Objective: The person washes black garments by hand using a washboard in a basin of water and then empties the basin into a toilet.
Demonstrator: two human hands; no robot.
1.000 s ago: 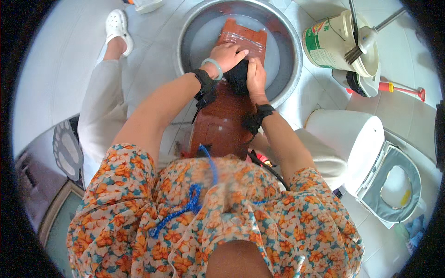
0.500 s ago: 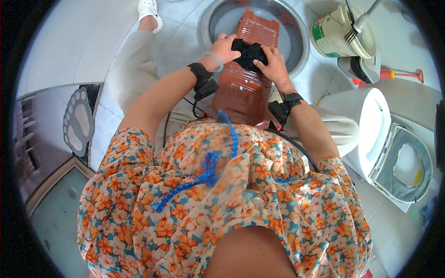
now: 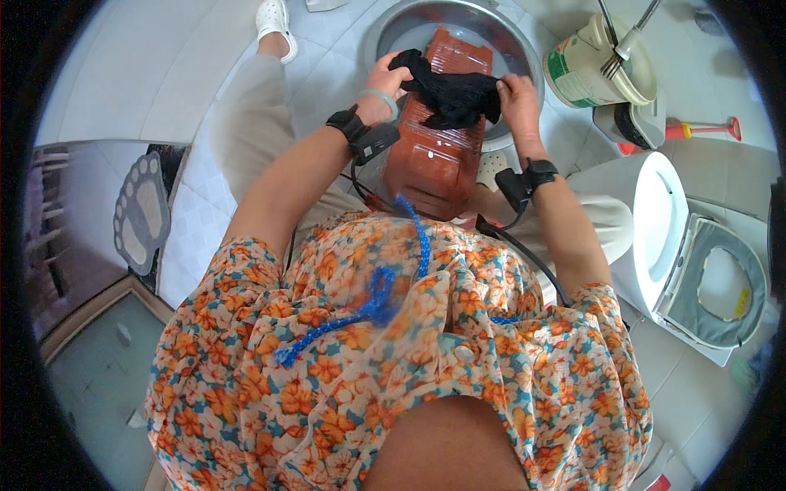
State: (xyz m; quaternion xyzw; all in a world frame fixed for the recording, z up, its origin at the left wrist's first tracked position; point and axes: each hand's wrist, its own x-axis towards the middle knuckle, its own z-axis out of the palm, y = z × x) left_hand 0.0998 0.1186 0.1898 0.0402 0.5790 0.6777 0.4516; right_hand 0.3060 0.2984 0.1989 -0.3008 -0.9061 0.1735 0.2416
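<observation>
The left hand (image 3: pixel 385 83) grips one end of the black cloth (image 3: pixel 454 98), and the right hand (image 3: pixel 518 100) pinches the other end. The cloth stretches across, over the brown washboard (image 3: pixel 434 168). The metal basin (image 3: pixel 516 42) surrounds the washboard's far end.

Bright, soft light falls fairly evenly, its direction hard to tell; small white glints sit on the washboard (image 3: pixel 434 176), and the black cloth (image 3: pixel 454 98) shows little detail. The blue cord (image 3: pixel 381 299) and left trouser leg (image 3: pixel 254 131) look hazy; straight edges bow toward the black rim
</observation>
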